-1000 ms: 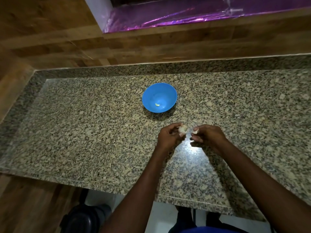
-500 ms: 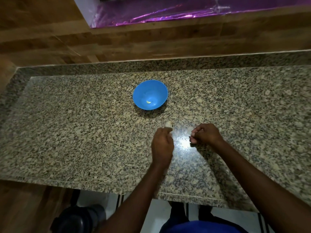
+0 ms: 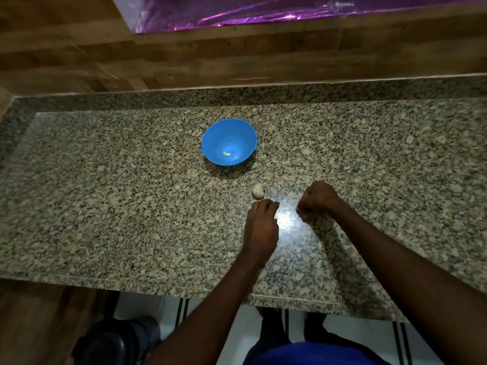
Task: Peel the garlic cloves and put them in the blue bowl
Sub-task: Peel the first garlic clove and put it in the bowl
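On the granite surface (image 3: pixel 131 206), a garlic bulb (image 3: pixel 258 190) lies just beyond the empty, relaxed left hand (image 3: pixel 261 227). Right hand (image 3: pixel 317 200) is fisted; contents unclear. Blue bowl (image 3: pixel 210 143) farther off holds one peeled clove (image 3: pixel 226 153).

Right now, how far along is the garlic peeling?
Early on. Done: one peeled clove lies in the blue bowl. In hand: the right hand is curled tight, perhaps round a clove, though none shows. The left hand holds nothing, just short of the garlic bulb on the granite counter. Left: the bulb's remaining cloves.
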Demonstrator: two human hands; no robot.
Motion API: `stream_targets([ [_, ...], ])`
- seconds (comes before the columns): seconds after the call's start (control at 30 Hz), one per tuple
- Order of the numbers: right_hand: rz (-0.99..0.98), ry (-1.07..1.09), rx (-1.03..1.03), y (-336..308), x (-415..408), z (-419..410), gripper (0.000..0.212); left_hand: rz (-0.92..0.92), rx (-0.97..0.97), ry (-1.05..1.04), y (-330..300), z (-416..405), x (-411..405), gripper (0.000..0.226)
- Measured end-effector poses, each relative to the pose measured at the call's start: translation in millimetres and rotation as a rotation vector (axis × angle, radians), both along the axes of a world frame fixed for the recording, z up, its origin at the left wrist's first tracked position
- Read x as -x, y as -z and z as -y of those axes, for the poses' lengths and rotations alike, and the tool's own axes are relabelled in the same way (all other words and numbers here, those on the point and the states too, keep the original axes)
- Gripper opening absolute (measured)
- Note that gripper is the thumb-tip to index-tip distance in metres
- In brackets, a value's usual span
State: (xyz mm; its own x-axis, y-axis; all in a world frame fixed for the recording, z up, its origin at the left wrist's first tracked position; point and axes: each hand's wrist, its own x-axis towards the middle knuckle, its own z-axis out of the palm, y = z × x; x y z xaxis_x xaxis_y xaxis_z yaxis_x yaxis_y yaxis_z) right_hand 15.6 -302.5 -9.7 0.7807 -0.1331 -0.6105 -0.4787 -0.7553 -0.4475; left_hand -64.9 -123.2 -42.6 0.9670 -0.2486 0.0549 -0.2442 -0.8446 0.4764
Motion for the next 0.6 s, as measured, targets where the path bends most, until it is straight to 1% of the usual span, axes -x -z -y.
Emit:
stream_targets([
  [0.1,-0.128,0.067,-0.056,0.2,-5.3,-2.0,0.016,-0.009,0.004,0.014,2.5,-6.1,1.9,0.048],
  [0.17,-0.163,0.099,-0.041,-1.6,-7.2,-4.8,0.021,-0.014,0.008,0.027,3.2,-8.3,3.0,0.049],
  [0.27,-0.039,0.055,0.101,-6.0,-7.6,-13.9,0.032,-0.028,0.011,0.032,0.9,-8.7,2.5,0.05],
  [0.37,0.066,-0.018,0.185,-5.4,-1.9,-24.4,0.026,-0.034,0.004,0.031,-1.3,-7.4,1.8,0.051],
  [0.4,0.091,-0.042,0.2,-3.6,-0.4,-27.1,0.028,-0.035,0.003,0.03,-1.9,-7.1,1.6,0.051],
  [0.47,0.138,-0.086,0.21,-2.3,2.0,-29.1,0.027,-0.034,0.001,0.034,-3.0,-7.3,1.3,0.05],
  [0.5,0.152,-0.117,0.208,-2.9,3.1,-27.6,0.022,-0.033,-0.003,0.038,-3.5,-7.4,1.7,0.049],
  [0.6,0.162,-0.155,0.123,3.2,5.3,-9.8,0.011,-0.023,-0.005,0.045,-4.8,-7.0,2.5,0.042],
])
